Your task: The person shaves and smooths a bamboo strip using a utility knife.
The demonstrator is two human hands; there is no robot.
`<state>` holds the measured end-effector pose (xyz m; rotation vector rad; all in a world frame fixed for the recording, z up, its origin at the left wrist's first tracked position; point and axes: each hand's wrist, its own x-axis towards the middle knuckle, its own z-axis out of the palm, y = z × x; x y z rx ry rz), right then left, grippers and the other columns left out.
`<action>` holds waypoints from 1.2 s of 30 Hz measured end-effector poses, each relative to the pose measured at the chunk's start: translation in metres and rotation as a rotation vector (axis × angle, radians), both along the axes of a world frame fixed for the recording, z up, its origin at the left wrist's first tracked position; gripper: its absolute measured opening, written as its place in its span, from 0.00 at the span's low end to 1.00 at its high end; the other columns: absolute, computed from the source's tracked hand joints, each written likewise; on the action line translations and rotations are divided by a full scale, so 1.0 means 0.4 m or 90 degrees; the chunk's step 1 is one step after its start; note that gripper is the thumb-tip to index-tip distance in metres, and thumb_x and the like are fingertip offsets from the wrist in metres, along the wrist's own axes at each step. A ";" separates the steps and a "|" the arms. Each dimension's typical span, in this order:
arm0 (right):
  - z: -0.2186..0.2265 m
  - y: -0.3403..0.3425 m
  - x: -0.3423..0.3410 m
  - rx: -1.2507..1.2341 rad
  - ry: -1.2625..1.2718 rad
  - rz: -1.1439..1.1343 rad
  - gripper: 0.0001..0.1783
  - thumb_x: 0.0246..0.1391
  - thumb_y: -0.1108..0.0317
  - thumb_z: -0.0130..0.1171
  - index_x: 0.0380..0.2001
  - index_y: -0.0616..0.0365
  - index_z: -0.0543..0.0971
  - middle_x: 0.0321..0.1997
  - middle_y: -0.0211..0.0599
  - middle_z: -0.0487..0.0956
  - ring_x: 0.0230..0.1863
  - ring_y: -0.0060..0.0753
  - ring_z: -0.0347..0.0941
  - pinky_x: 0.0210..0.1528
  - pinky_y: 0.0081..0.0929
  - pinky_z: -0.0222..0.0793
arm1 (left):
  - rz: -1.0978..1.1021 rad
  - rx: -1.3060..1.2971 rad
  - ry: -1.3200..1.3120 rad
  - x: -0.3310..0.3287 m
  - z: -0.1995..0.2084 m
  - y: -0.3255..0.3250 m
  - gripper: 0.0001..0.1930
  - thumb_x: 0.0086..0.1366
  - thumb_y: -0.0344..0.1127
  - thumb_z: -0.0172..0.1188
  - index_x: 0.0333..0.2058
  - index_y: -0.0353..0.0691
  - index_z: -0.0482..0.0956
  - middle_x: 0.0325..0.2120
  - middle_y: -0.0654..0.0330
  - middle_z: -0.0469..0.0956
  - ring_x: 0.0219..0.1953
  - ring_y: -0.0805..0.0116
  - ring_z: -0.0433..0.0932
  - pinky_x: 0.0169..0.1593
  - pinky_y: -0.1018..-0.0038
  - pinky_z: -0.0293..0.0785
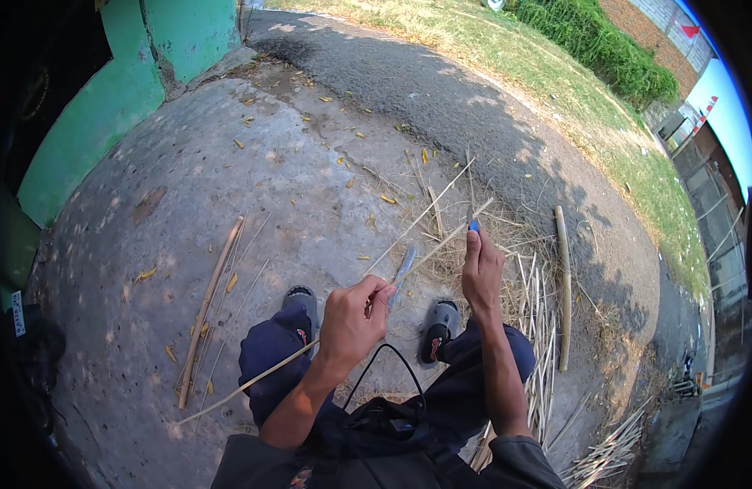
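Observation:
My left hand [356, 322] is closed around a long, thin bamboo strip [270, 371], whose tail runs out past my left knee. Beyond that hand, two pale lengths fan away: a slim strip [425, 218] and a wider strip [441, 246] reaching toward my right hand. My right hand [483, 273] grips a knife [473, 226] with a blue handle, its blade pointing away from me beside the wider strip's far end. Just past my left fingers shows a curved, silvery blade [405, 264]; whether it is held or lies on the ground, I cannot tell.
Split strips [539, 342] and shavings [506, 232] lie to my right, near a bamboo pole [563, 285]. A brown bamboo piece [209, 314] rests at left. My sandalled feet stand on concrete [189, 187] before a green wall [123, 122]. More strips [611, 448] are piled lower right.

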<state>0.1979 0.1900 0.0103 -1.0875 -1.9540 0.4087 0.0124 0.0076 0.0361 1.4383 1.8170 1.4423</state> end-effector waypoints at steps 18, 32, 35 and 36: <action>-0.003 -0.055 -0.006 0.000 0.006 0.136 0.18 0.75 0.57 0.50 0.35 0.62 0.70 0.16 0.52 0.65 0.18 0.60 0.66 0.25 0.48 0.56 | -0.016 0.018 0.054 -0.033 0.012 -0.005 0.07 0.73 0.30 0.61 0.36 0.33 0.84 0.19 0.57 0.80 0.18 0.72 0.76 0.25 0.73 0.68; 0.003 0.178 0.176 -0.178 0.374 -0.067 0.28 0.78 0.45 0.42 0.35 0.59 0.75 0.20 0.24 0.66 0.17 0.17 0.55 0.21 0.25 0.47 | -0.034 -0.006 0.035 -0.045 0.041 -0.040 0.06 0.72 0.28 0.62 0.35 0.33 0.84 0.21 0.57 0.82 0.18 0.74 0.74 0.24 0.72 0.65; 0.017 0.079 0.131 -0.282 0.453 0.048 0.28 0.78 0.45 0.43 0.42 0.60 0.78 0.21 0.21 0.67 0.18 0.11 0.54 0.19 0.20 0.43 | 0.001 -0.015 0.092 -0.060 0.001 -0.023 0.07 0.73 0.30 0.61 0.36 0.36 0.84 0.23 0.54 0.83 0.19 0.65 0.77 0.26 0.68 0.68; 0.034 0.050 0.105 -0.325 0.450 0.097 0.28 0.78 0.45 0.44 0.45 0.61 0.79 0.22 0.21 0.68 0.18 0.09 0.53 0.19 0.18 0.42 | -0.020 -0.016 0.101 -0.065 -0.003 -0.023 0.08 0.73 0.32 0.60 0.36 0.37 0.85 0.23 0.53 0.83 0.20 0.61 0.78 0.27 0.67 0.69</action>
